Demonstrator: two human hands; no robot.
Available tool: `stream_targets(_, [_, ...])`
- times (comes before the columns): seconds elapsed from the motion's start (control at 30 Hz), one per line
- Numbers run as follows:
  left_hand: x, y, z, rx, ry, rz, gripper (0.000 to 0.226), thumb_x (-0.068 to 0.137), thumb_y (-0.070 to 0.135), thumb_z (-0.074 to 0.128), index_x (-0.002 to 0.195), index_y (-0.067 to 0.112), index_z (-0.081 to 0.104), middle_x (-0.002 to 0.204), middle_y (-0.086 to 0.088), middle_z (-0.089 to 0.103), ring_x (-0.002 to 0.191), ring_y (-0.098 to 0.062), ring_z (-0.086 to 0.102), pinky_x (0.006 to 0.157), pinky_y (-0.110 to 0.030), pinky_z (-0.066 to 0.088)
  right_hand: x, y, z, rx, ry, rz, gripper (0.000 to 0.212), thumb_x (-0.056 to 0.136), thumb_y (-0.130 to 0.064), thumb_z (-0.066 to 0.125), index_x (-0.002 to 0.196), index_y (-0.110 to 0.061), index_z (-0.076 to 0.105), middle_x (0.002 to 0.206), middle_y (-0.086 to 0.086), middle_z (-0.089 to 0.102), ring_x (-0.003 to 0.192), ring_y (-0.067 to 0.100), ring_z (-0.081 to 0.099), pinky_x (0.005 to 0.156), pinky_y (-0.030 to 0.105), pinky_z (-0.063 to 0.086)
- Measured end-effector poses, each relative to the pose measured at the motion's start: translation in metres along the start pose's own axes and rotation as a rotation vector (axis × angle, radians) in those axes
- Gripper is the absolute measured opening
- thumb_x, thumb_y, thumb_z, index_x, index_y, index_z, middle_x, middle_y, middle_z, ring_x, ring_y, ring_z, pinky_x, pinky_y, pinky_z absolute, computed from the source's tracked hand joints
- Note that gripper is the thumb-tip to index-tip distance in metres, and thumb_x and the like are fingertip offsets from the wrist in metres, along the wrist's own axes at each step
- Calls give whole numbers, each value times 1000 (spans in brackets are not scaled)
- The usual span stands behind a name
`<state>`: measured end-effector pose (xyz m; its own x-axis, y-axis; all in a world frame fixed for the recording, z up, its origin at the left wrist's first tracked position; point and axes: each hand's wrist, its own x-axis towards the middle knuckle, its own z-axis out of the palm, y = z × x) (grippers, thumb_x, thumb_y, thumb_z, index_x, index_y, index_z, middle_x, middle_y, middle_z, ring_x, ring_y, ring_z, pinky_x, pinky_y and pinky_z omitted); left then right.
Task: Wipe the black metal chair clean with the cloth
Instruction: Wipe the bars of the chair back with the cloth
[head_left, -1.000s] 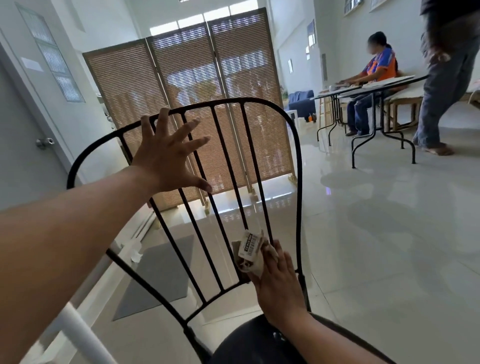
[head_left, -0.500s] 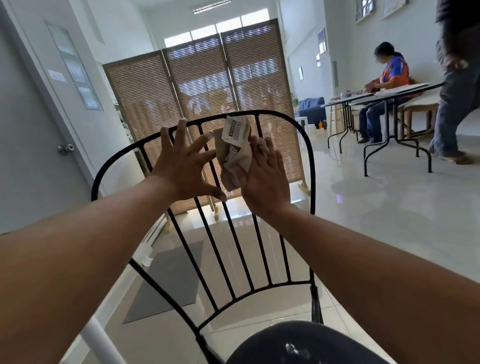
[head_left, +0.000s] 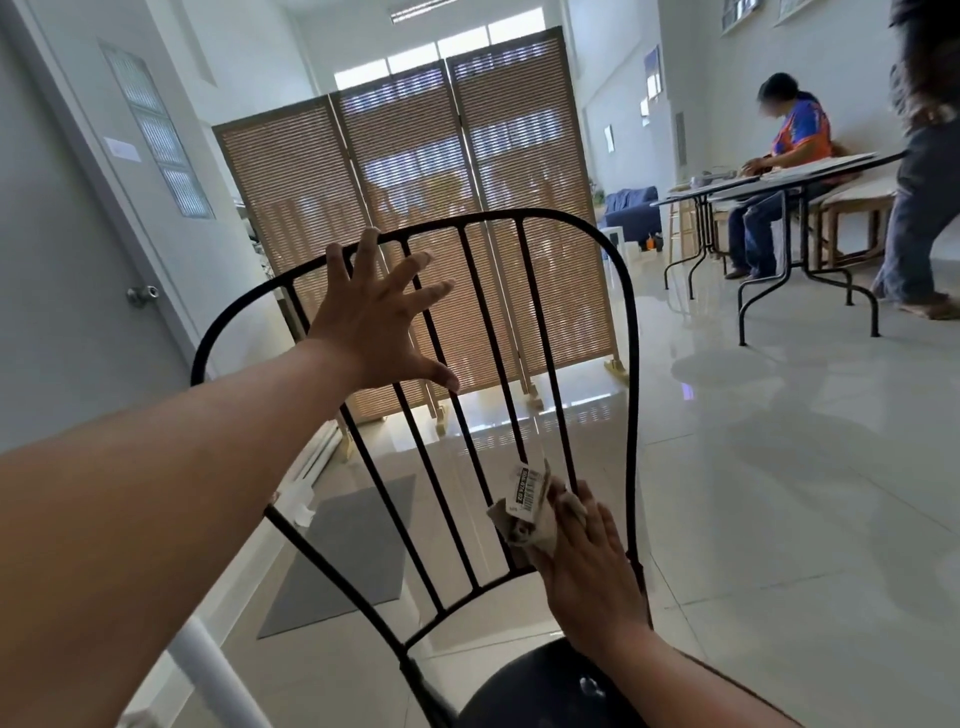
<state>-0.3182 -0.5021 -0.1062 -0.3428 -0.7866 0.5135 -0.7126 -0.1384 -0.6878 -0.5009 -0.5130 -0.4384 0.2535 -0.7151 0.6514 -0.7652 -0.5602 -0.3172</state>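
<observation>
Bracing the backrest of the black metal chair (head_left: 631, 364) with spread fingers, the left hand (head_left: 371, 332) lies flat against the upper bars, its grip apart and wrapped round nothing, while the right hand (head_left: 589, 564) presses the cloth (head_left: 535, 519) against the lowest stretch of a right-hand bar, just above the curved bottom rail and close to the round seat (head_left: 540, 691). The right hand's fingers look fairly straight over the bunched fabric, so it is more a flat press than a closed grip – how the thumb lies cannot be told. That is probably the first weak point: a loosely pinned cloth could slide out and drop through the gaps to the tiled floor (head_left: 779, 467). A white barcode tag (head_left: 527, 493) sticks up from the cloth beside the bars, and it might snag between two of them or keep the fabric off the metal, leaving a streak unwiped. The left palm only leans on the frame, so a hard stroke low down could tip or skid the chair on the glossy tiles. Fingers working near the joint of bar and rail could get pinched – the spacing narrows there. The outer frame and the bars on the left may be missed if strokes stay on this side
</observation>
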Motion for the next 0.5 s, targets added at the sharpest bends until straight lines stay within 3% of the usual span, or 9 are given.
stream_targets(0.1, [2,-1,3,6,17,8,132,40,106,-2,152,41,26,162,3,20,145,-48,6,108,-68,19,34,-14,-21,84,121,-65,62,105,-38,27,158,-13,8,167,5,4,153,29,5,119,47,13])
stream_targets(0.2, [3,-2,5,8,18,9,129,43,106,1,152,41,26,162,2,20,145,-49,6,108,-68,19,98,-34,-58,149,242,-70,63,104,-34,39,158,-14,13,166,7,8,153,29,-1,122,48,10])
stream_targets(0.37, [3,-3,9,-4,33,6,124,47,105,9,151,41,27,162,0,21,145,-50,3,108,-69,17,189,-51,-113,117,321,-114,65,104,-44,30,156,-10,12,164,11,15,153,31,2,123,49,11])
stream_targets(0.5, [3,-2,9,-14,46,3,125,46,106,9,151,42,25,162,-1,23,145,-51,5,108,-70,17,208,-55,-122,115,303,-83,65,105,-46,26,158,-12,10,166,8,9,153,27,-5,123,47,6])
